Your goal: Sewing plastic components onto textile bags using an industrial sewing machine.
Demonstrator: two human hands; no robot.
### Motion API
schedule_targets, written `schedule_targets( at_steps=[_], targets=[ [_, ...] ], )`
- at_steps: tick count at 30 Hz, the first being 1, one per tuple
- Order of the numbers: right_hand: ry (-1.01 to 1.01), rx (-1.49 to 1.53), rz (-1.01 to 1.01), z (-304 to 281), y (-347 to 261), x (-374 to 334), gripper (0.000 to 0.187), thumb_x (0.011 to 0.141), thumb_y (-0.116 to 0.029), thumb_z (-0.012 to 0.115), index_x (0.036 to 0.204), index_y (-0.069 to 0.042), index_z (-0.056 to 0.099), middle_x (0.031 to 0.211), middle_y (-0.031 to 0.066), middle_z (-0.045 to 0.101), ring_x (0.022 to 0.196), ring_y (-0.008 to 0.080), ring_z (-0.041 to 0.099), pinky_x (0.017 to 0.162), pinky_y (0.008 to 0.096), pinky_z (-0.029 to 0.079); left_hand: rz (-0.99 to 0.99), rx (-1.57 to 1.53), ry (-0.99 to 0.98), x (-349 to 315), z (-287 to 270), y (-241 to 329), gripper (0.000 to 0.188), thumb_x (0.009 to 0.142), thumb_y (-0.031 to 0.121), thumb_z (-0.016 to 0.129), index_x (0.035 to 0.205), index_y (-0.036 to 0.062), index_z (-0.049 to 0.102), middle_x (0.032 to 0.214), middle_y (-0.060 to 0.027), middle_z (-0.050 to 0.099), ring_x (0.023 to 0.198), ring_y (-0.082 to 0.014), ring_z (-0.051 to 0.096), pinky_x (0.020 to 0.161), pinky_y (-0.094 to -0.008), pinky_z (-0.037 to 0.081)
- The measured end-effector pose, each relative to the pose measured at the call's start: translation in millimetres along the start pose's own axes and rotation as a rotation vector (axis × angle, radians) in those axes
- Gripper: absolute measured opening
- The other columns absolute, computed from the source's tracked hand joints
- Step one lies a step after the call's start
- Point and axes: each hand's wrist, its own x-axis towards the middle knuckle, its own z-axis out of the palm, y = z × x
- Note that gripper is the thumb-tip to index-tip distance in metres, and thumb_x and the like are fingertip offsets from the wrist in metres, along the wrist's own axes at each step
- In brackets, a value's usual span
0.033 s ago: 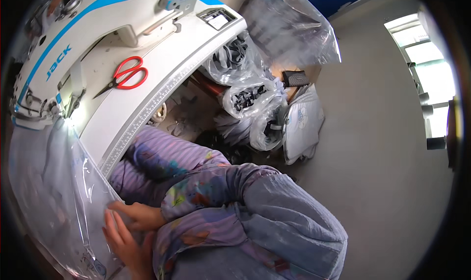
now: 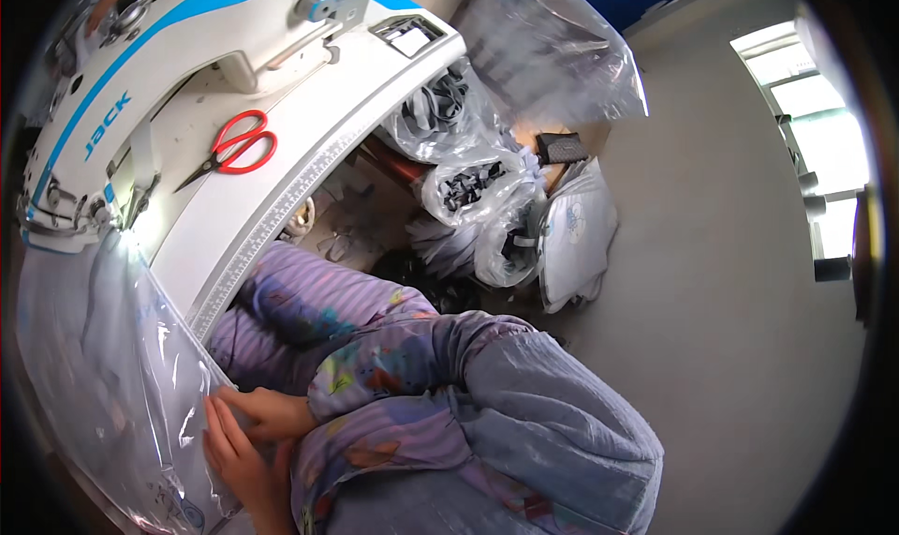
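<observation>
Head view: the left hand (image 2: 239,465) lay with fingers extended on the edge of a pale, glossy sheet (image 2: 112,348), the right hand (image 2: 279,415) just beside it; right fingertips hidden, closure of either hand could not be told. Sheet ran from the sewing machine (image 2: 159,71) down to both hands. Clear bags (image 2: 440,146) held dark and grey strips (image 2: 473,186). White tabletop (image 2: 201,221) separated red-handled scissors (image 2: 216,163) from the ruled edge (image 2: 267,218). Blue lettering (image 2: 108,126) marked the machine.
</observation>
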Motion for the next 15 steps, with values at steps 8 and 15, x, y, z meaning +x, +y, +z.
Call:
schedule_targets(
  at_steps=[8, 15],
  targets=[
    [-0.069, 0.115, -0.086, -10.9, -26.8, -8.9, 0.069, 0.095, -0.018, 0.065, 0.155, -0.004, 0.034, 0.136, 0.0253, 0.062, 0.124, 0.0369, 0.065, 0.102, 0.0409, 0.052, -0.088, 0.102, 0.116, -4.8, 16.6, -8.1, 0.061, 0.095, 0.02, 0.07, 0.149, -0.0019, 0.051, 0.152, -0.023, 0.052, 0.139, -0.0422, 0.051, 0.115, -0.0503, 0.041],
    [-0.055, 0.097, -0.138, -26.2, -5.1, -8.6, 0.073, 0.099, -0.014, 0.066, 0.16, 0.003, 0.029, 0.16, 0.0226, 0.04, 0.152, 0.0298, 0.036, 0.125, 0.0384, 0.028, -0.133, -0.14, 0.166, -4.6, -35.9, 20.1, 0.029, 0.096, 0.009, 0.063, 0.124, 0.0016, 0.069, 0.122, -0.0145, 0.071, 0.109, -0.0357, 0.068, 0.102, -0.0482, 0.053]
  ],
)
